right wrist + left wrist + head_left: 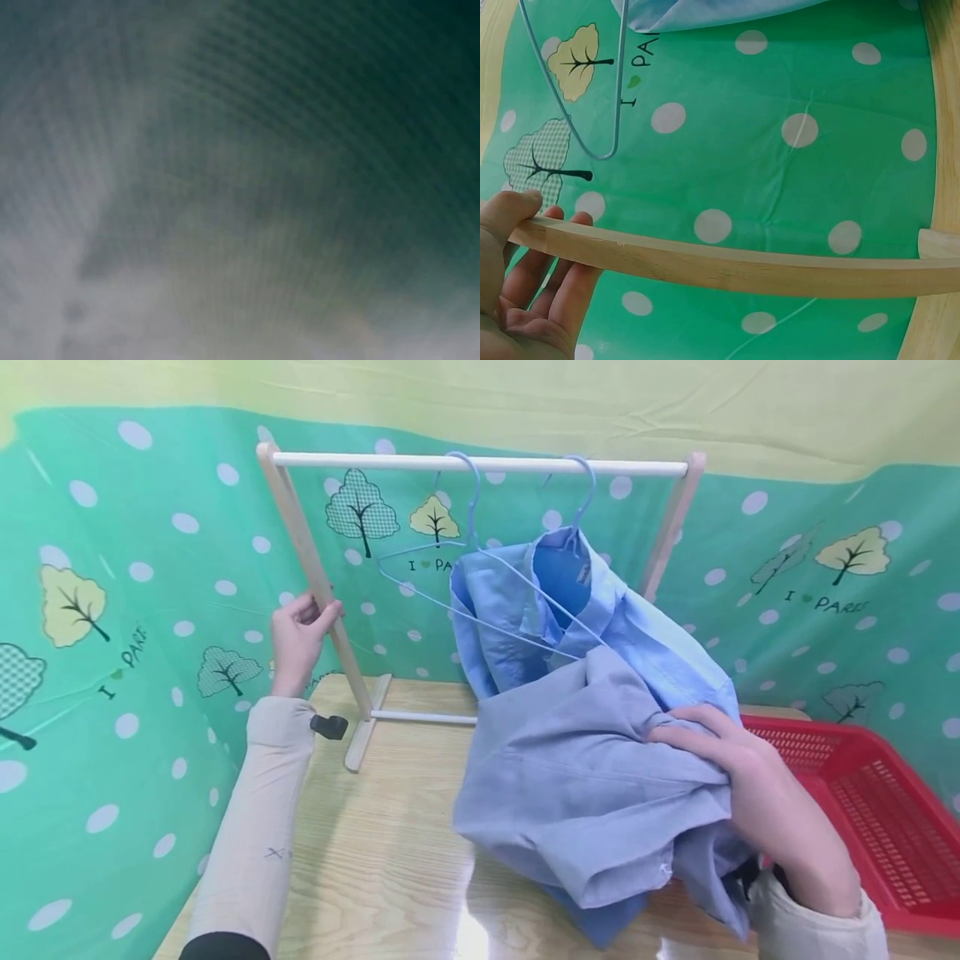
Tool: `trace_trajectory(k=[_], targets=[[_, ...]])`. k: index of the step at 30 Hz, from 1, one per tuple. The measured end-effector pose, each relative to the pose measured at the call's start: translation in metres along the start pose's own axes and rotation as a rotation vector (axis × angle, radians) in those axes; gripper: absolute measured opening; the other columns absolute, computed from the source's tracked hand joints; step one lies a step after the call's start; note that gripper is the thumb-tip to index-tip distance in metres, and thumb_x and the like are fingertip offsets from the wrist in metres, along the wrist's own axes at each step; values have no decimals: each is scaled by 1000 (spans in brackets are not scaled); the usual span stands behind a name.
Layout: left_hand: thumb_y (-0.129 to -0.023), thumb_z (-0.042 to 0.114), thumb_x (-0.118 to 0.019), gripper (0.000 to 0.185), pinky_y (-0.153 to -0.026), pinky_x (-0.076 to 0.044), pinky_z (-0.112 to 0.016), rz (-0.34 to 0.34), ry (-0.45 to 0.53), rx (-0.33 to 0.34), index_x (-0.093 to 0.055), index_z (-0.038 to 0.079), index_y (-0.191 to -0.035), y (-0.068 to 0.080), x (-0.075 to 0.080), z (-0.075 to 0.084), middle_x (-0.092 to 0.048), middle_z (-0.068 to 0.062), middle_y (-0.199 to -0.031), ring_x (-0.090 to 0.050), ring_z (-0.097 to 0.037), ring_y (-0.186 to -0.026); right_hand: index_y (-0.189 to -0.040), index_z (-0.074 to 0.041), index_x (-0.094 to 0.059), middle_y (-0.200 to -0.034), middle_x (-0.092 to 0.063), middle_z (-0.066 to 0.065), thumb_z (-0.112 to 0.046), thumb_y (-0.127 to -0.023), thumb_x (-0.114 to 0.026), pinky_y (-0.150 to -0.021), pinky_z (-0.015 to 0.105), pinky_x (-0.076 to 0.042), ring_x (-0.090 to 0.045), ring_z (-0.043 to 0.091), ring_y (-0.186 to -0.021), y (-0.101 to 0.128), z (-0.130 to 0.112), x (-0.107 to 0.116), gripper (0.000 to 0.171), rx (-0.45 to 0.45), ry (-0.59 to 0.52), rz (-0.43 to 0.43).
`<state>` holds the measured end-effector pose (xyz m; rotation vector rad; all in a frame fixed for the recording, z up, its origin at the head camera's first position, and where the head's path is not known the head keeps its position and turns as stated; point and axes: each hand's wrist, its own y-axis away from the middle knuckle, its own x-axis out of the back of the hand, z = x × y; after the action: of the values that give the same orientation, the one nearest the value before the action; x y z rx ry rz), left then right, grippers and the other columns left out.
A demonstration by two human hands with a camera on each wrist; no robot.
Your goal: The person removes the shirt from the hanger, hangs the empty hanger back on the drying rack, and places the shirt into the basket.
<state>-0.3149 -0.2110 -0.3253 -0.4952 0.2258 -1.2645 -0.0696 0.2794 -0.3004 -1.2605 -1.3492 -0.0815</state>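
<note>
My left hand (297,631) holds the left wooden post (727,262) of a clothes rack, thumb on one side and fingers on the other. My right hand (738,764) grips a bunched grey-blue garment (570,777); the thumb is hidden in the cloth. This garment hangs in front of a light blue wire hanger (427,597) hooked on the white rail (360,462), and covers part of it. Behind it, a light blue shirt (667,635) hangs from a second hanger (588,493). The right wrist view is filled with blurred cloth.
A red plastic basket (877,793) stands on the right of the wooden tabletop (390,827). The rack's foot (367,727) rests on the table at left. A green dotted curtain (165,693) encloses the back and left side.
</note>
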Motion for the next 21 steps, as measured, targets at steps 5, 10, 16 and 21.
trace_trajectory(k=[5,10,16,21], targets=[[-91,21,-74,30,-96,-55,-27,4,5,-6,-72,6,-116,0,0,1,-76,8,-90,-69,-4,-92,-118,-15,-71,-121,-60,4,31,-66,-62,-101,3,-33,-48,-3,-113,7,3,12,70,7,10,24],[-91,20,-74,29,-96,-55,-28,0,0,-9,-72,6,-116,0,0,1,-76,8,-90,-70,-3,-92,-115,-10,-72,-119,-60,8,-18,-101,-58,-100,4,-36,-48,-2,-116,13,7,25,21,43,6,68],[-91,20,-74,28,-97,-55,-29,-2,-2,5,-72,6,-115,0,0,1,-76,6,-91,-69,-3,-93,-111,-7,-73,-120,-61,2,-59,-97,-49,-96,3,-37,-50,-6,-113,19,10,41,58,26,47,83],[-91,22,-75,29,-97,-55,-29,-5,0,10,-73,7,-115,0,0,0,-76,5,-92,-69,-4,-94,-108,-4,-74,-120,-61,-3,-58,-96,-51,-95,2,-37,-51,-7,-114,27,20,52,60,35,77,121]])
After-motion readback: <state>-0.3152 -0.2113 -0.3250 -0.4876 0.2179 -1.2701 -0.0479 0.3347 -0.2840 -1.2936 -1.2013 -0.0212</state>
